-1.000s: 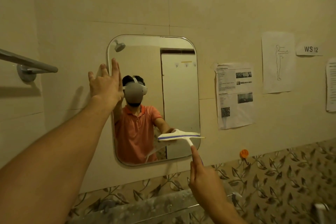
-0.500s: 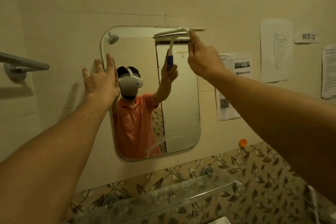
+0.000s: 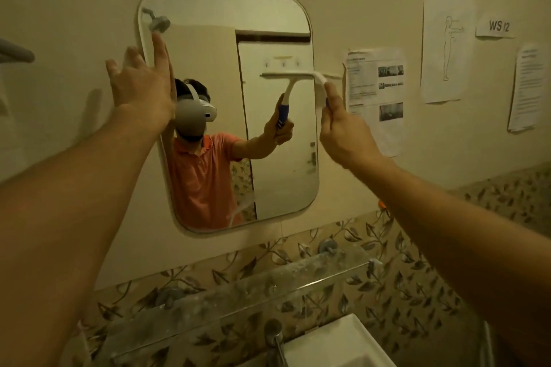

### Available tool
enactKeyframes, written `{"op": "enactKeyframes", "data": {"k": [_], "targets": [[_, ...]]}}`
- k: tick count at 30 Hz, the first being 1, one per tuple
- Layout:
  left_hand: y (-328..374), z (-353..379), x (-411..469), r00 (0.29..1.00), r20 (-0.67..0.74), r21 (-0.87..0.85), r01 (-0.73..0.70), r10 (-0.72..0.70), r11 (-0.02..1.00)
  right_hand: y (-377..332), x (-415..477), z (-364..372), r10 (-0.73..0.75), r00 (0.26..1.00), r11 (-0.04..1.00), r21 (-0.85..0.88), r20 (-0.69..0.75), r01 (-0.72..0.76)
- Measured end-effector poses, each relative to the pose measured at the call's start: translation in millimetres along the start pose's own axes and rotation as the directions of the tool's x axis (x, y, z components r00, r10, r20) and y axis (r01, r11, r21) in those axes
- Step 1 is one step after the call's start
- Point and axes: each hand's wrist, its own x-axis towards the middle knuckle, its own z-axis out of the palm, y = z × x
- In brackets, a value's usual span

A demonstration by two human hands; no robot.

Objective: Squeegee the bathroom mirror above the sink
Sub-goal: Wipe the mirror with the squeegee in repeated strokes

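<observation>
Your right hand (image 3: 346,131) curls round the squeegee (image 3: 321,85) handle, its blade against the mirror (image 3: 283,173) at the right edge, just right of frame centre; your left hand (image 3: 140,89) presses straight, spread fingers on the mirror's upper left edge.

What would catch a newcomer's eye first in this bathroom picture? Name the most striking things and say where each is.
The rounded mirror in the middle of the wall draws the eye first. The right hand grips a white squeegee at the mirror's right edge, in its upper half, while the left hand lies flat on the mirror's left edge. Printed papers hang on the wall to the right.
</observation>
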Motion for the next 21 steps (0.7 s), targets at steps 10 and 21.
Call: {"op": "enactKeyframes", "data": {"k": [10,21], "targets": [[-2,-4,0,0.999,0.033,-0.041,-0.001,0.003,0.999,48,-142,83,0.140,0.985,0.986,0.080,0.104,-0.149],[-4,-1,-2,1.000,0.026,-0.009,-0.016,0.016,1.000,0,-186,124,0.402,0.905,0.875,0.233,0.137,-0.424]]}}
